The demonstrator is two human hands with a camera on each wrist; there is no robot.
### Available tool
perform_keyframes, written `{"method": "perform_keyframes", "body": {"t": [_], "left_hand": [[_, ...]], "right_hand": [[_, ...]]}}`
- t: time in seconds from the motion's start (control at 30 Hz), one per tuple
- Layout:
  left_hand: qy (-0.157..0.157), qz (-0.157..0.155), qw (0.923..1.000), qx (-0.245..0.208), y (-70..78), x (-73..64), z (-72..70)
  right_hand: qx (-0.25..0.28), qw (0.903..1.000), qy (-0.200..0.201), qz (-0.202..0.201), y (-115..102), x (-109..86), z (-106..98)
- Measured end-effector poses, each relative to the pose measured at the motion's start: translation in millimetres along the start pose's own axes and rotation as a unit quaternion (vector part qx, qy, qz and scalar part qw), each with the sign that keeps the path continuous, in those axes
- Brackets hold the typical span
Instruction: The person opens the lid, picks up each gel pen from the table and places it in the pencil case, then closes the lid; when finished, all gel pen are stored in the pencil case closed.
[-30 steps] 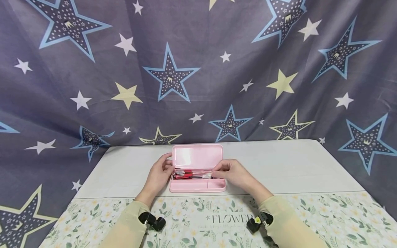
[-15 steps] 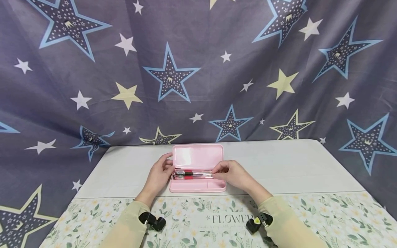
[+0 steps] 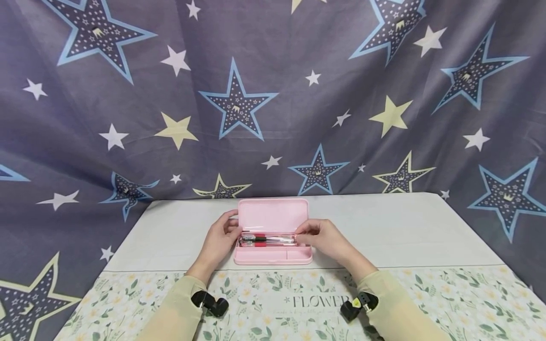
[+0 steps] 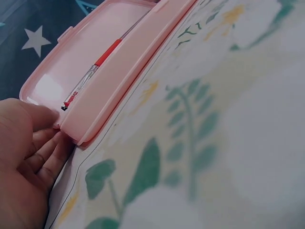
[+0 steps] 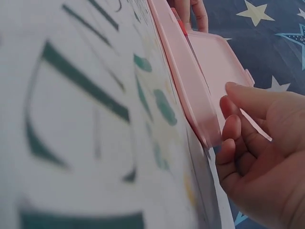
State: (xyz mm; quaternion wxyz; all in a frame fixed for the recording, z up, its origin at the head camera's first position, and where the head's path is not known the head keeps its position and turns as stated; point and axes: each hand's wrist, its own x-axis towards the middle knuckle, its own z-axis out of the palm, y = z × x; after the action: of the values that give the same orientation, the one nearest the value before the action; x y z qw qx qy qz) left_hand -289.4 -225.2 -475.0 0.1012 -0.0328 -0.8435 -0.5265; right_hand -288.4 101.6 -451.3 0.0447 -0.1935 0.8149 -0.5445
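Note:
A pink pencil case [image 3: 261,256] lies on the table with its lid [image 3: 273,214] raised at the back. Several pens [image 3: 273,240] with red and black grips lie lengthwise in its rear compartment; one red-grip pen [image 4: 107,52] shows over the front wall in the left wrist view. My left hand [image 3: 218,244] holds the case's left end, thumb at the inner corner and other fingers against the outer side. At the right end, my right hand [image 3: 326,240] hovers close with loosely curled fingers, thumb and forefinger tips near each other. Nothing shows between them in the right wrist view.
The front of the case has a long compartment and a short one, split by a divider. A floral tablecloth [image 3: 273,327] with a plain white rear part covers the table. Behind it hangs a dark star-patterned curtain [image 3: 273,123]. Each wrist bears a small black camera.
The pens, jumbled a second ago, now lie in straighter parallel rows. My right hand has drawn slightly right and up from the pen ends. My left hand has stayed at the case's left end.

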Motion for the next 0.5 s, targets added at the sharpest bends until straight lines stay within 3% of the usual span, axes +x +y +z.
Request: {"method": "perform_keyframes", "body": {"t": [0.27,0.5], "left_hand": [[0.017,-0.01,0.998,-0.06,1.1,-1.6,-1.6],[0.026,-0.005,0.9944,-0.102,2.0,-2.6,-2.9]], "right_hand": [[0.032,0.9965,0.073,0.023,1.2,-1.2,-5.6],[0.035,0.9865,0.156,0.035,-0.6,0.8,-9.3]]}}
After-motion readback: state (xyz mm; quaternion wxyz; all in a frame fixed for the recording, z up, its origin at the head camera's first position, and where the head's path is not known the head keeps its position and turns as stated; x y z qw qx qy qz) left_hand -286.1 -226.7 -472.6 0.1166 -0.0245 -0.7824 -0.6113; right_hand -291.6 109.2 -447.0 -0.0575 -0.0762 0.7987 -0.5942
